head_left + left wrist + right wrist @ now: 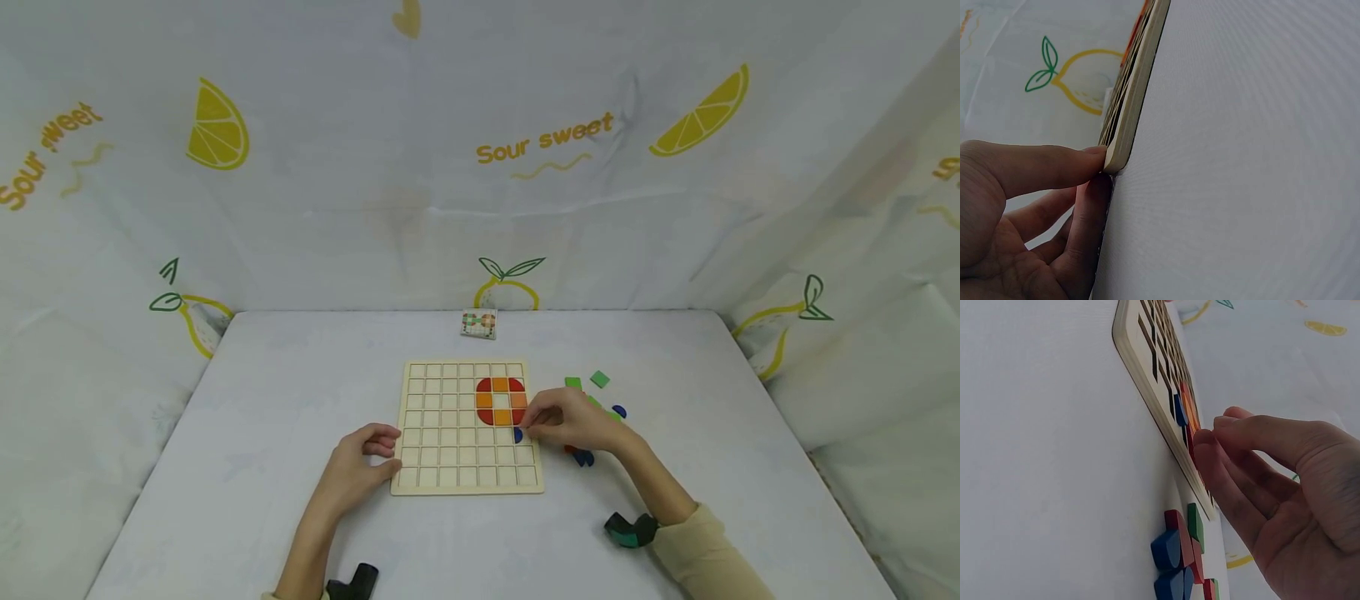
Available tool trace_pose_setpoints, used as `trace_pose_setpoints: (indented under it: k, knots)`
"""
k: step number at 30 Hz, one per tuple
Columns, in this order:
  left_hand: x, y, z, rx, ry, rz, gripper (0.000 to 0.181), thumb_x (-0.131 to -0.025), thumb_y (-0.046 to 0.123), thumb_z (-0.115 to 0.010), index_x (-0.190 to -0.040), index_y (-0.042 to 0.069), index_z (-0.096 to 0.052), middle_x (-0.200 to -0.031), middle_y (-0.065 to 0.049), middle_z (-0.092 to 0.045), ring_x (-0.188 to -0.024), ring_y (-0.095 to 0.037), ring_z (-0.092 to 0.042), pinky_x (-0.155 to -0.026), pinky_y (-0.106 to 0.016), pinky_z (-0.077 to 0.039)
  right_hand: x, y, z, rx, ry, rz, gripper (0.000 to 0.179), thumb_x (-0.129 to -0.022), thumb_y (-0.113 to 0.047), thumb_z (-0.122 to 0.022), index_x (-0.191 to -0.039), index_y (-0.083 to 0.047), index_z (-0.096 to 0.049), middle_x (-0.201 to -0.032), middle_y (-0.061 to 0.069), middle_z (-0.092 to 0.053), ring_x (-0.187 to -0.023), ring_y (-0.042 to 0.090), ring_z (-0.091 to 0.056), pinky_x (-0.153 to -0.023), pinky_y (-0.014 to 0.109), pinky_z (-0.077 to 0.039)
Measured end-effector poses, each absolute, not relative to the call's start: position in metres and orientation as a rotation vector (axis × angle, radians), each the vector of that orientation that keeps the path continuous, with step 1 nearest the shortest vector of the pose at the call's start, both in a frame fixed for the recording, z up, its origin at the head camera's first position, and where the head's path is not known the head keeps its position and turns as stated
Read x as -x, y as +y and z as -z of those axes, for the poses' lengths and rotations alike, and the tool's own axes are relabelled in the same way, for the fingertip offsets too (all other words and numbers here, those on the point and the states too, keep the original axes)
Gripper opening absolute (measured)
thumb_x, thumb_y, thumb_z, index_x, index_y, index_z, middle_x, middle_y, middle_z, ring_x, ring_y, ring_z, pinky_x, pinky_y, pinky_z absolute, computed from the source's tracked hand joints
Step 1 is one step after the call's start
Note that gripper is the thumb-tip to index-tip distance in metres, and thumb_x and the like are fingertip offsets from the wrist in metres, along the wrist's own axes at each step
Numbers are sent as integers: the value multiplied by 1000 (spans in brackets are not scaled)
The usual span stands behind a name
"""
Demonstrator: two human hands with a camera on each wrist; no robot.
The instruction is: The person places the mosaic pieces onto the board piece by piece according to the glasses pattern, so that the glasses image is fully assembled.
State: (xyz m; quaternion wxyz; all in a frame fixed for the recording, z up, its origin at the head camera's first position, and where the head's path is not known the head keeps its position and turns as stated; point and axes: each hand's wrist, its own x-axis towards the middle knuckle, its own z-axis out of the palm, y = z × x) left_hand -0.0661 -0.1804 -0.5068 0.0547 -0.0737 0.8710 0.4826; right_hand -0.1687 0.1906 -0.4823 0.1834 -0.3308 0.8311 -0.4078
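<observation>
A pale wooden grid board [448, 457] lies on the table, with a ring of red and orange pieces [484, 400] set into its upper right part. Below the ring sits a small blue rounded piece [517, 435] in a square near the right edge. My right hand [573, 419] is over that edge. Its thumb and index fingertips come close together beside the blue piece, which shows apart from them in the right wrist view. My left hand [360, 467] rests at the board's left side, thumb and fingertips touching the edge [1124, 140].
Loose green, red and blue pieces [1172, 550] lie right of the board, partly behind my right hand. A small patterned card stack [478, 324] lies at the table's back. Black wrist-camera mounts [632, 530] hang by both forearms. A printed white cloth rises behind the table.
</observation>
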Motion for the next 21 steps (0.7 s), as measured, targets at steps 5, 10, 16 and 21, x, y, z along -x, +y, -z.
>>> trace_pose_setpoints:
  k: [5,10,16,21]
  knots:
    - [66,-181,507,224,2641,-1469,40,-84,0,-85,-122,8,-75,-107,-6,-74,-96,-12,-68,-92,-31,-51,166,202,479,890,2381,1153,10,-97,-7,-79,-107,-7,-80,-109,8,-81,-92,10,-74,-85,20,-62]
    - [67,-182,508,210,2639,-1475,41,-83,0,-85,-122,7,-75,-107,-7,-74,-96,-13,-68,-91,-32,-52,162,217,476,851,2437,1138,10,-97,-9,-80,-107,-9,-80,-108,7,-81,-92,7,-71,-84,22,-62]
    - [66,-182,508,215,2644,-1469,41,-83,0,-86,-122,7,-75,-107,-6,-74,-96,-13,-68,-91,-32,-51,155,237,477,819,2470,1131,12,-97,-10,-81,-108,-7,-81,-105,6,-81,-88,5,-69,-82,22,-62]
    - [66,-182,508,204,2649,-1470,41,-83,0,-86,-122,6,-75,-107,-7,-74,-96,-13,-68,-90,-30,-52,149,252,477,783,2455,1124,15,-96,-11,-82,-110,-7,-80,-107,8,-80,-90,7,-70,-82,21,-62]
